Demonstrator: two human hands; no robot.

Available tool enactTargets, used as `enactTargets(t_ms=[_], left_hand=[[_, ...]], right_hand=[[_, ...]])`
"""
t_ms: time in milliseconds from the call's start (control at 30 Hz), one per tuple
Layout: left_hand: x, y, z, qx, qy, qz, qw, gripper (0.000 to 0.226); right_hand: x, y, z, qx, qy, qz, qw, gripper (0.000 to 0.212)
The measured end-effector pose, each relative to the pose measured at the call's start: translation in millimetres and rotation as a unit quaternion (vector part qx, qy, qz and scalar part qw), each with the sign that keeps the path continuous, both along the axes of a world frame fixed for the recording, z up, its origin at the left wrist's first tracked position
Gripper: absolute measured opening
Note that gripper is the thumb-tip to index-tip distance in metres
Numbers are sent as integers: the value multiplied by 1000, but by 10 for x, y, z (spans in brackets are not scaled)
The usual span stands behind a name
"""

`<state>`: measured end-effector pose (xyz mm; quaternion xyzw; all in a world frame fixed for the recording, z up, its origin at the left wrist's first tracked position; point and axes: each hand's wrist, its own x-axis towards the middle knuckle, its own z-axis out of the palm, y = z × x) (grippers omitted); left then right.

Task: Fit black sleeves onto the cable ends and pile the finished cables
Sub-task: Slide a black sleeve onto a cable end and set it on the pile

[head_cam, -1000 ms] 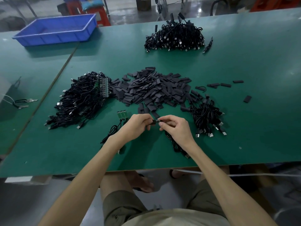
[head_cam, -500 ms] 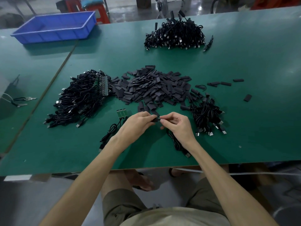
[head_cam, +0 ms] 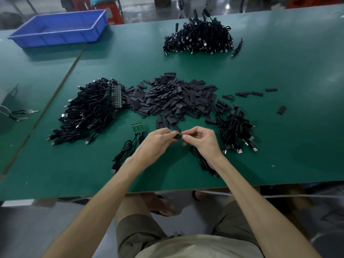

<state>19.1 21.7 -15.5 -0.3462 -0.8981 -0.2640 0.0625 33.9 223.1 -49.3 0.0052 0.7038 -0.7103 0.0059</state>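
From the head view, we are looking down on a green table [head_cam: 279, 67] where the two hands are meeting just above the near edge. The left hand [head_cam: 158, 144] is pinching a black sleeve [head_cam: 177, 136] between curled fingers and thumb. The right hand [head_cam: 202, 141] is pinching the end of a black cable [head_cam: 202, 162], whose length is trailing under the wrist onto the table. Sleeve and cable end are touching; we cannot tell how far one is sitting inside the other.

Just beyond the hands we are seeing a wide heap of loose sleeves [head_cam: 173, 99], with a big tangle of cables [head_cam: 87, 114] lying at its left and a smaller cable pile [head_cam: 235, 131] at its right. Another cable pile [head_cam: 199, 39] is lying far back, well apart. Small green circuit boards [head_cam: 137, 127] are lying near the left hand, and a blue tray [head_cam: 55, 36] is standing at the far left.
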Motion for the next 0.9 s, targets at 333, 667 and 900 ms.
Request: enactTargets(t_ms=[333, 667, 900], left_hand=[[58, 100, -63, 2, 60, 36, 998, 31], [-70, 65, -144, 82, -154, 78, 982, 18], [-21, 108, -180, 115, -161, 100, 975, 22]], right_hand=[[-11, -5, 31, -10, -19, -10, 1000, 6], [-2, 1, 40, 31, -13, 16, 999, 8], [-9, -22, 23, 57, -15, 9, 998, 7]])
